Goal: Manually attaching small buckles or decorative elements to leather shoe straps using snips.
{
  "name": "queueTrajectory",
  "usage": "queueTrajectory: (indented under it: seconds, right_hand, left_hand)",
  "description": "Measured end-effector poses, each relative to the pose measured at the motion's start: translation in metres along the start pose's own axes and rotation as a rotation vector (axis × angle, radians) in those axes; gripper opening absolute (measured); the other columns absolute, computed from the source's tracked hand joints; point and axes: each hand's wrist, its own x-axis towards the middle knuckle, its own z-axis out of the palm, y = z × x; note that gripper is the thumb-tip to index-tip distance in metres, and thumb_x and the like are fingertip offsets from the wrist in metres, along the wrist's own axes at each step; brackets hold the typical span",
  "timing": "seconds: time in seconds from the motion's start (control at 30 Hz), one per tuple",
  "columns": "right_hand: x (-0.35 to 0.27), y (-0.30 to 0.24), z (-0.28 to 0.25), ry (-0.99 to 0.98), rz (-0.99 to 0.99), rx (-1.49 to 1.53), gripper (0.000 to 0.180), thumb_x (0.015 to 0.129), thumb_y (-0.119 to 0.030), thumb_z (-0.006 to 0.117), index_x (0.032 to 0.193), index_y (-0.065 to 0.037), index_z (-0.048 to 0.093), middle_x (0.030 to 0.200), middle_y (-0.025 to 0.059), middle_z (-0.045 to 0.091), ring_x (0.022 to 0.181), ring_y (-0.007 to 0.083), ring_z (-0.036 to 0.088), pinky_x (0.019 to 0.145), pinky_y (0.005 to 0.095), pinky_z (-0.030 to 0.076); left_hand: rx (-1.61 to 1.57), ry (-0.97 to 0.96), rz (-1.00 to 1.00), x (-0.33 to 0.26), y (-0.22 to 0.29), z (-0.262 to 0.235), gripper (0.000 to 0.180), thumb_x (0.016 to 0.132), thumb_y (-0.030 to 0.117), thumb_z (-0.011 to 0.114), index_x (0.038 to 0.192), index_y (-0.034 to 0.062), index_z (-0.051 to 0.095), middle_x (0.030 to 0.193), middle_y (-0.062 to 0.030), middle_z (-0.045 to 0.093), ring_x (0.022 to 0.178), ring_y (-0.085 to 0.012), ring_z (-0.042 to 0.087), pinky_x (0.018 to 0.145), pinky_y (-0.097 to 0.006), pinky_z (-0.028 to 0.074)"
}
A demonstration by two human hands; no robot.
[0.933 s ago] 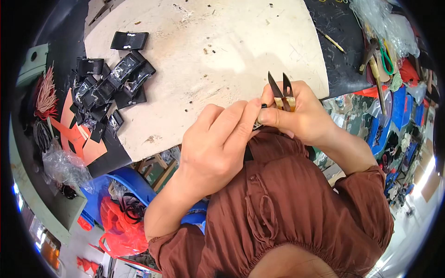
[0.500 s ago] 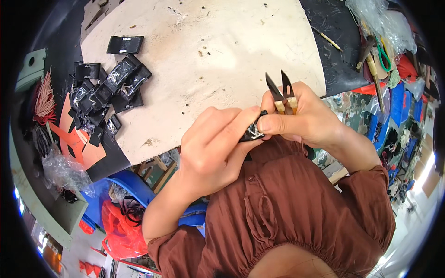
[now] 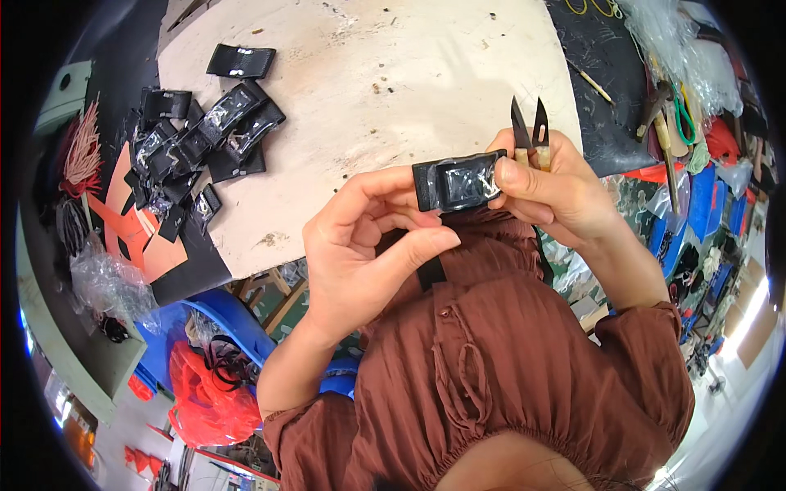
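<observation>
Above my lap, near the board's front edge, is a short black strap piece (image 3: 463,182) with a shiny, plastic-covered rectangular face and white thread on it. My right hand (image 3: 557,184) pinches its right end between thumb and fingers. The same hand holds thread snips (image 3: 530,135), their two dark blades pointing away from me and spread apart. My left hand (image 3: 352,237) is open, thumb apart from the fingers, its fingertips at or behind the strap piece's left end. Whether they press on it cannot be seen. A heap of similar black strap pieces (image 3: 192,143) lies at the far left of the board.
The pale board (image 3: 327,106) carries small dark scraps. Orange sheet pieces (image 3: 139,229) and crumpled clear plastic (image 3: 106,282) lie at left, above a red bag (image 3: 209,401) in a blue bin. Green-handled scissors (image 3: 684,114) and other tools sit at right.
My left hand has loosened from the strap piece and its thumb has swung away. The strap piece has turned its broad face toward me. My right hand and the snips moved slightly right.
</observation>
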Motion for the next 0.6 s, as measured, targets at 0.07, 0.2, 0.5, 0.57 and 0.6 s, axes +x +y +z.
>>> queueTrajectory:
  seconds: [0.07, 0.2, 0.5, 0.57, 0.6]
  right_hand:
    - [0.001, 0.005, -0.001, -0.029, -0.003, -0.015, 0.018, 0.085, -0.019, 0.066, 0.089, -0.003, 0.061, 0.069, 0.0054, 0.062, 0.043, 0.0002, 0.037, 0.037, 0.0155, 0.025]
    - [0.001, 0.008, 0.002, -0.058, -0.013, -0.038, 0.017, 0.086, -0.020, 0.066, 0.087, -0.003, 0.062, 0.069, 0.0051, 0.062, 0.043, 0.0001, 0.037, 0.037, 0.0158, 0.026]
    - [0.000, 0.009, -0.001, -0.029, -0.609, -0.780, 0.017, 0.084, -0.012, 0.067, 0.094, 0.001, 0.063, 0.079, 0.0028, 0.062, 0.057, 0.0051, 0.050, 0.050, 0.0193, 0.038]
    - [-0.001, 0.005, 0.000, -0.073, -0.650, -0.865, 0.017, 0.083, -0.008, 0.066, 0.096, 0.001, 0.063, 0.084, 0.0046, 0.062, 0.057, 0.0054, 0.051, 0.049, 0.0193, 0.038]
    - [-0.003, 0.002, 0.002, -0.104, -0.576, -0.778, 0.017, 0.082, -0.006, 0.066, 0.097, 0.001, 0.064, 0.086, 0.0057, 0.063, 0.059, 0.0056, 0.052, 0.051, 0.0190, 0.039]
  left_hand:
    - [-0.032, 0.029, -0.018, -0.002, 0.000, -0.001, 0.031, 0.079, -0.004, 0.066, 0.108, -0.0061, 0.055, 0.095, -0.0122, 0.063, 0.083, -0.0147, 0.061, 0.076, -0.027, 0.051]
    - [-0.088, 0.037, -0.138, -0.003, 0.001, -0.004, 0.021, 0.085, 0.005, 0.063, 0.102, -0.0049, 0.057, 0.086, -0.0123, 0.065, 0.074, -0.0167, 0.063, 0.070, -0.030, 0.054]
    - [-0.013, 0.066, -0.101, -0.005, 0.002, -0.002, 0.021, 0.085, 0.002, 0.060, 0.105, -0.0059, 0.057, 0.091, -0.0164, 0.064, 0.075, -0.0199, 0.064, 0.072, -0.030, 0.054]
    - [0.100, 0.071, 0.053, -0.006, 0.001, -0.002, 0.022, 0.082, -0.001, 0.063, 0.104, -0.0057, 0.059, 0.094, -0.0161, 0.064, 0.079, -0.0197, 0.064, 0.073, -0.029, 0.053]
    - [0.218, 0.073, 0.170, -0.005, 0.000, -0.003, 0.023, 0.080, -0.003, 0.065, 0.103, -0.0053, 0.061, 0.094, -0.0149, 0.064, 0.081, -0.0187, 0.064, 0.074, -0.028, 0.053]
